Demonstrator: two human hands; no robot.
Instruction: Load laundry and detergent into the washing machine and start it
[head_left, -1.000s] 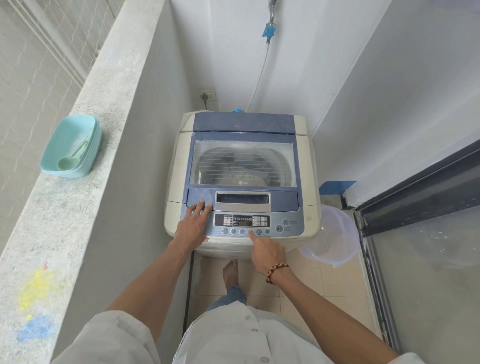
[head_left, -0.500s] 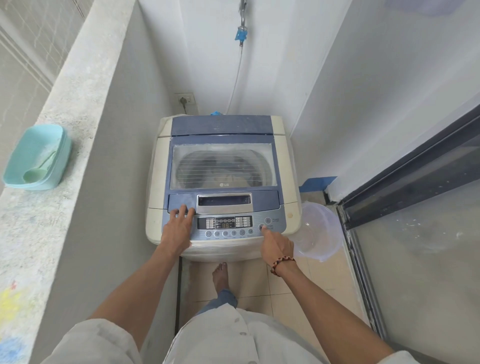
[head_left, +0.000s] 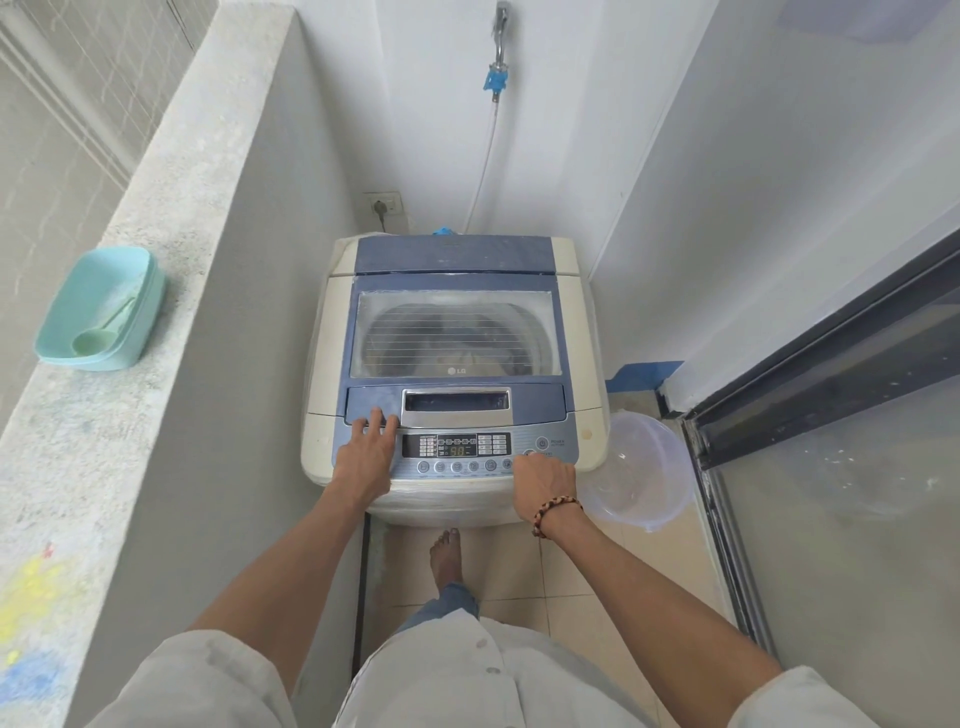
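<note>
1. The top-loading washing machine (head_left: 457, 364) fills the far end of a narrow balcony nook, lid down, with laundry dimly visible through the ribbed window. A concrete parapet wall (head_left: 171, 260) hems it close on the left, a white wall stands behind, and a sliding glass door frame (head_left: 810, 374) runs along the right.
2. Open room is only the strip of tiled floor (head_left: 571, 587) in front of the machine, where one bare foot (head_left: 447, 556) stands near its base.
3. A clear plastic basin (head_left: 641, 467) sits on the floor just beside the machine's right front corner.
4. A mint detergent tub (head_left: 101, 306) with a scoop inside rests on the parapet's ledge, near its outer edge and well apart from both hands.
5. The control panel (head_left: 457, 446) has its display lit, showing orange digits.
6. The left hand (head_left: 366, 449) lies flat on the panel's left end as half a second ago, fingers straight and slightly spread.
7. The right hand (head_left: 543, 480), a bead bracelet at its wrist, has shifted little from half a second ago; its fingers are curled, one fingertip at the button on the panel's right end.
</note>
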